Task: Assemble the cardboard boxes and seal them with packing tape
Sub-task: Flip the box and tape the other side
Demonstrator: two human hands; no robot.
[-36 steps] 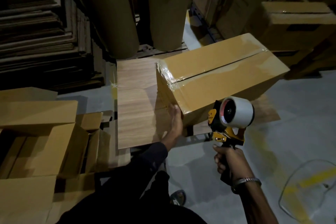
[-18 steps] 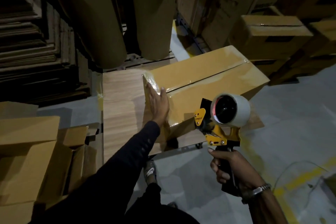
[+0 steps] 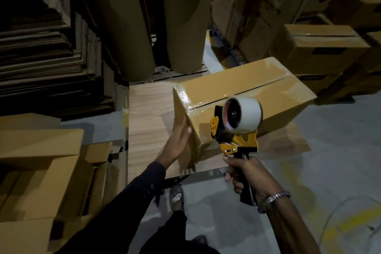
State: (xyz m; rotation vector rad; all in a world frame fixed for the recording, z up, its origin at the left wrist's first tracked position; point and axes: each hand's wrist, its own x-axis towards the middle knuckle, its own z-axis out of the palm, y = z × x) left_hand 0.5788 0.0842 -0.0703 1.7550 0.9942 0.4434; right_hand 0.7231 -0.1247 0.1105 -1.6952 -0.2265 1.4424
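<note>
A closed cardboard box (image 3: 243, 97) sits at the centre of the frame on a wood-grain board (image 3: 148, 121) that lies flat on the grey floor (image 3: 340, 150). Glossy packing tape covers the box's top seam and wraps down over its near end. The left hand (image 3: 177, 144), fingers straight, presses flat against the lower near end of the box, its dark sleeve (image 3: 132, 200) reaching in from the bottom of the frame. The right hand (image 3: 245, 173), lower right of centre, grips the black handle of a yellow tape dispenser (image 3: 233, 140), which carries a white tape roll (image 3: 243, 113) and is held just in front of the box's near side. A metal bracelet (image 3: 274, 198) circles the right wrist. Open cardboard boxes (image 3: 41, 171) lie at lower left, flattened cardboard stacks (image 3: 47, 64) at upper left, and two tall brown rolls (image 3: 183, 18) stand at the top centre.
</note>
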